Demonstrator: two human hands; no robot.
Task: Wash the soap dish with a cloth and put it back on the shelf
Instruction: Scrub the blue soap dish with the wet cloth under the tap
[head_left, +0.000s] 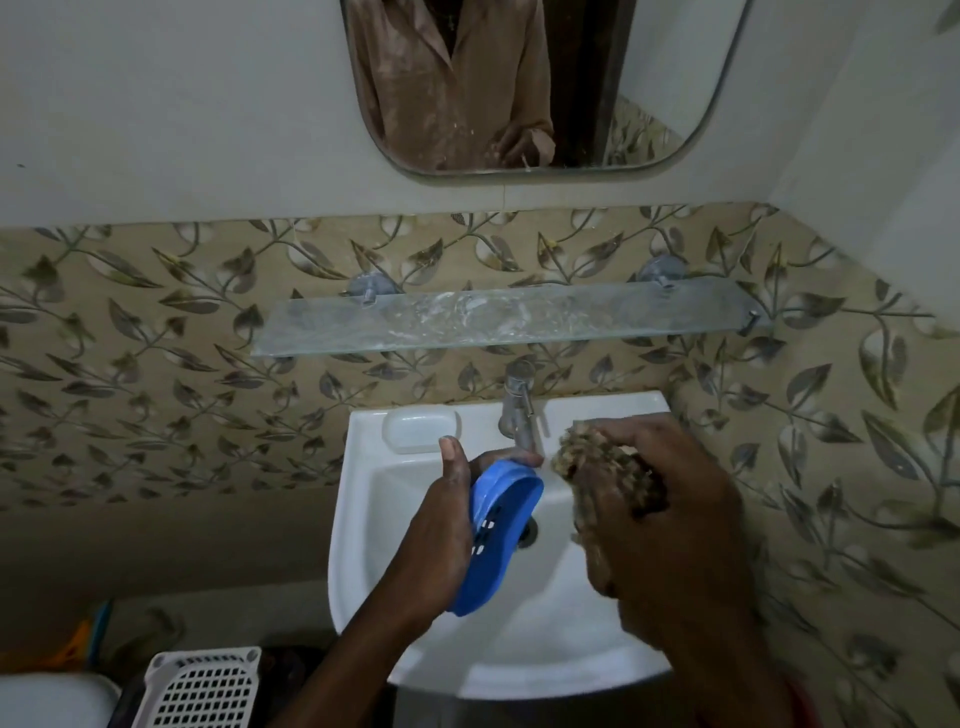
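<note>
Step in hand: you are washing, judging by the layout; the soap dish (498, 535) is tilted on edge over the basin of the sink (363, 571), not yet back on the shelf (363, 327).
Left hand: your left hand (441, 540) is gripping the blue dish along its long side, thumb pointing up near the rim and fingers curling around the far end by the tap (519, 410).
Right hand: your right hand (654, 525) is squeezing the brownish cloth (587, 452), fingers pressing together around the wad, which is bulging out past them.
Gap: the cloth is hovering just beside the dish's top end, apparently not touching it; the blur is making this hard to confirm.
Water: you cannot tell whether the tap is running.
Next move: it is calling for bringing the cloth onto the slotted inner face and rubbing along it while the left hand is keeping the dish steady above the drain.
After that: rinsing, then lifting the dish to the glass shelf above the tap, which is showing streaky residue.
Risk: a wet, soapy plastic dish is likely to be slipping in a one-sided hold.
</note>
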